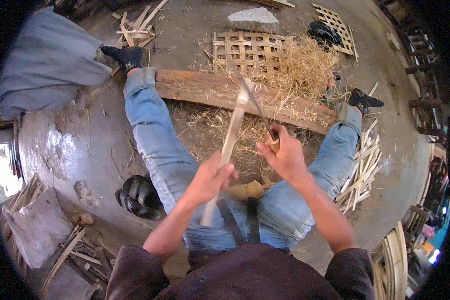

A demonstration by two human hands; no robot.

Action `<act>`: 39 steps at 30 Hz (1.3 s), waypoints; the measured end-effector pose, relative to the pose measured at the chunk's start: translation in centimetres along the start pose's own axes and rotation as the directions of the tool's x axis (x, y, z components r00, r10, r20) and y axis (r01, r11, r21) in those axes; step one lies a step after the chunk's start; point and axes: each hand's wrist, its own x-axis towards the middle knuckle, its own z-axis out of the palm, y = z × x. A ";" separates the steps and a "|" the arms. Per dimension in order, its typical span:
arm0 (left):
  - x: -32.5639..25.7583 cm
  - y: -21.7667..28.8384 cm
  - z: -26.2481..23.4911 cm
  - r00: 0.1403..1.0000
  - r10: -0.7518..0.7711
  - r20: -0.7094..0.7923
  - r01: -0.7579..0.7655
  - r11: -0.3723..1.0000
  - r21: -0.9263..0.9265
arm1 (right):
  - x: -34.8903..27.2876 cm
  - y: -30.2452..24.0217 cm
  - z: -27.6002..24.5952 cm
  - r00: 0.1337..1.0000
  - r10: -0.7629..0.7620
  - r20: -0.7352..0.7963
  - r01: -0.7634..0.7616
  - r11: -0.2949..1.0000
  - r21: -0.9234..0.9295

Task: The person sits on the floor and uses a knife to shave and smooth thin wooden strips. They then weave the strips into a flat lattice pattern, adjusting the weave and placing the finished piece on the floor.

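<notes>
A flat, pale strip of split bamboo or wood (232, 131) slants away from me between my legs. My left hand (211, 176) is wrapped round its lower part, and its far end rests over a brown wooden plank (195, 88). In my right hand (286, 154) is a knife (258, 106), gripped by its short wooden handle. The long, thin blade points up and left and crosses the strip's far end, where the wood looks freshly pale. Whether the edge touches the strip I cannot tell.
Curly shavings (310, 62) heap beyond the plank, against a woven slat panel (247, 50). A stone block (254, 20) lies farther off. Loose strips (361, 172) are piled right of my leg. Black sandals (139, 196) sit at left, near a grey cloth (50, 65).
</notes>
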 end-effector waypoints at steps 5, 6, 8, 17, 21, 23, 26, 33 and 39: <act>0.0 -2.1 0.7 0.993 0.117 -0.017 -0.118 0.986 -0.117 | -2.8 -1.2 -1.3 0.934 -0.047 0.355 0.186 0.910 -0.370; -0.1 -3.3 0.5 0.989 0.143 -0.043 -0.144 0.989 -0.032 | -2.8 -1.1 -1.3 0.922 -0.090 0.376 0.263 0.859 -0.439; -0.5 -3.4 0.8 0.989 0.133 -0.059 -0.132 0.991 0.028 | -3.0 -0.2 -2.0 0.893 -0.156 0.422 0.393 0.728 -0.562; -2.2 -2.0 1.5 0.999 0.043 -0.009 -0.043 0.999 0.004 | 0.8 0.5 -4.0 0.938 -0.195 0.287 0.335 0.722 -0.606; -2.2 -2.1 2.2 0.999 0.025 0.022 -0.024 0.998 -0.054 | -1.0 -0.3 -3.6 0.923 -0.131 0.361 0.317 0.793 -0.520; -2.3 -2.2 2.4 0.999 0.011 0.046 -0.007 0.996 -0.091 | 0.9 0.8 -4.5 0.939 -0.155 0.308 0.322 0.712 -0.624; -1.6 -2.6 3.1 0.997 0.001 0.075 0.014 0.982 -0.188 | -1.6 -0.2 -3.4 0.926 -0.062 0.373 0.259 0.823 -0.505; -1.3 -1.5 4.6 0.977 -0.134 0.166 0.191 0.896 -0.400 | -1.7 -1.0 -4.6 0.877 -0.109 0.467 0.410 0.677 -0.611; -1.4 -1.5 5.2 0.967 -0.115 0.227 0.212 0.856 -0.472 | -1.5 1.7 -4.9 0.934 0.004 0.356 0.220 0.780 -0.586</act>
